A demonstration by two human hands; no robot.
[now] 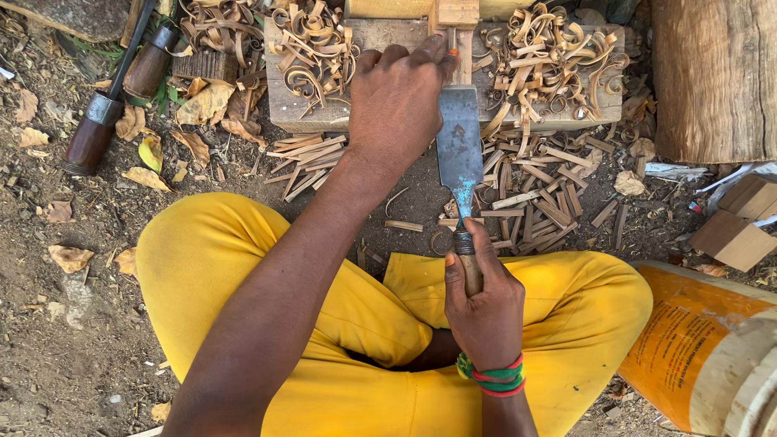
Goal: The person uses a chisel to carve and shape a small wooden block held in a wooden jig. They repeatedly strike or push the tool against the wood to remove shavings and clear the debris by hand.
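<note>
The left hand (396,101) pins a small wooden strip (461,48) upright on the wooden block (324,113). The right hand (486,311) grips the handle of a broad chisel (459,150), its blade against the strip. Curled shavings (312,44) litter the block's top.

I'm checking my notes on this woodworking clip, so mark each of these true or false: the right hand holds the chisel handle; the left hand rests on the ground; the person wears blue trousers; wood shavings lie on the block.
1. The right hand holds the chisel by its handle. True.
2. The left hand rests on the ground. False: it steadies a small wood piece on the block.
3. The trousers are blue. False: yellow.
4. Shavings lie on the block. True.
</note>
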